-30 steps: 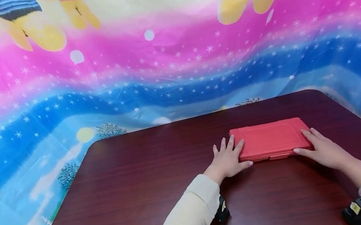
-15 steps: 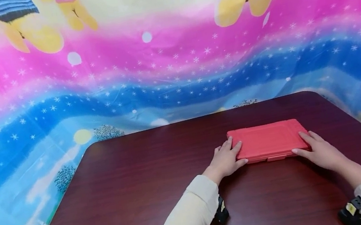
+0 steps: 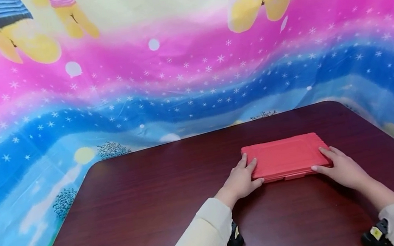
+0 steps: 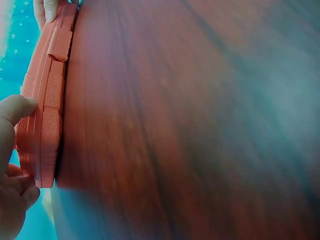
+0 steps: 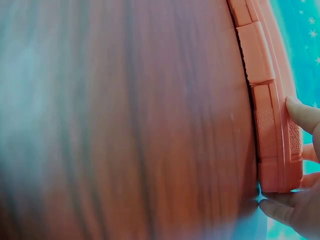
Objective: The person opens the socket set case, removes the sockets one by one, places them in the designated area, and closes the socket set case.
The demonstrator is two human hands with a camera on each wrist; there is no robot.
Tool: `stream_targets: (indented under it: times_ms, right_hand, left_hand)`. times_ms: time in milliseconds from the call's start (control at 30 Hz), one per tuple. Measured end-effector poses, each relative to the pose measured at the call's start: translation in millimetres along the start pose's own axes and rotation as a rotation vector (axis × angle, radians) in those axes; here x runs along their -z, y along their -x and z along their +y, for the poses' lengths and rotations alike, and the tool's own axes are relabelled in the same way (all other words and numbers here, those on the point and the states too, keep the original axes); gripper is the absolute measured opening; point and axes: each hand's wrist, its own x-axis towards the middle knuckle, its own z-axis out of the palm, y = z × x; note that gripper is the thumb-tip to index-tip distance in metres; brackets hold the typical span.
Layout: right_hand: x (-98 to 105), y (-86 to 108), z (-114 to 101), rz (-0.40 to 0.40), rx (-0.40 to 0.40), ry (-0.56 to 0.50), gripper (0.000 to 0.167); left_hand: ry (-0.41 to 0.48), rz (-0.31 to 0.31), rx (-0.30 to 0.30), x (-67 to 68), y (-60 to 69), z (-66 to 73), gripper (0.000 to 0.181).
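Observation:
A flat red plastic case (image 3: 285,155), with a latch (image 3: 294,176) on its front side, lies closed on the dark wood table. My left hand (image 3: 238,182) holds the left end, thumb at the front edge and fingers at the side and top. At the opposite end my right hand (image 3: 345,166) grips the case, its thumb along the front edge. In the left wrist view, the thumb (image 4: 22,107) presses the case's rim and other fingertips touch its end. The right wrist view has the thumb (image 5: 300,111) on the lid edge and fingers around the corner.
The brown table (image 3: 150,216) has rounded far corners. Behind it hangs a colourful printed cloth (image 3: 187,64) with snowflakes. Black wrist cameras sit under both pale sleeves (image 3: 200,240).
My left hand's spread fingers have drawn in against the case's left end. The right hand stays on its end. The head view has shifted slightly, moving the whole scene left.

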Motion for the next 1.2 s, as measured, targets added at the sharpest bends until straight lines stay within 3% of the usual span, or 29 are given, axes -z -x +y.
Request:
stream_targets:
  times_ms: [433,1200]
  right_hand:
    - [-13.0,-2.4,-22.4,-0.003,0.015,-0.008,0.087]
    - [-39.9,-2.9,-66.5,0.044,0.103,0.008,0.069]
  left_hand:
    - [0.029,-0.010,0.003,5.5,18.9,-21.2,0.068]
    - [0.133,0.015,0.019,20.4,63.3,-61.5,0.067]
